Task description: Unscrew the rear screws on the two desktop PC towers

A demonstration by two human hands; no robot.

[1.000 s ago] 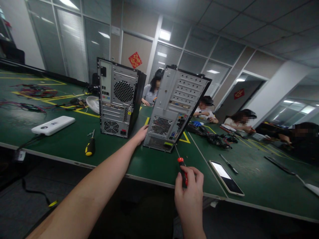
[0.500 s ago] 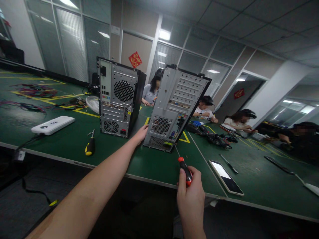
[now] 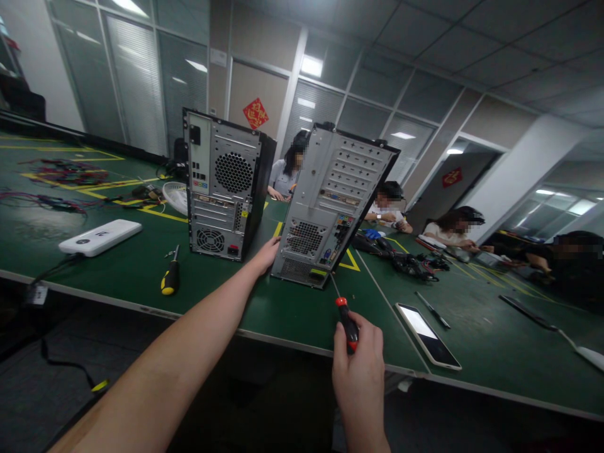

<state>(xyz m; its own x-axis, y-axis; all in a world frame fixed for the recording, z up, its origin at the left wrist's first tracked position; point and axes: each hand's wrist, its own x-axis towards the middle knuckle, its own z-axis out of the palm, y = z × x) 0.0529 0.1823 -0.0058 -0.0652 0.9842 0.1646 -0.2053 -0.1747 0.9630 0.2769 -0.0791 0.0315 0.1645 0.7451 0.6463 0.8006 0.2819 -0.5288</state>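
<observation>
1. The right computer tower point(image 3: 306, 189) is steadied on the table point(image 3: 287, 318) by the left hand point(image 3: 268, 257); finger spread cannot be told;
2. the screwdriver point(image 3: 348, 322) is gripped by the right hand point(image 3: 362, 368);
3. its tip point(image 3: 334, 280) is apparently worked at the tower's lower corner — steady alignment is called for.

Green table point(image 3: 287, 318) with yellow lines, and many things on it.
The left computer case point(image 3: 221, 182) and the right computer case point(image 3: 316, 207) stand near each other. At left lie a white device point(image 3: 100, 238) and a yellow-black screwdriver point(image 3: 170, 277); at right, a phone point(image 3: 428, 336), a pen point(image 3: 433, 310) beside it, and black cables point(image 3: 411, 264).
</observation>
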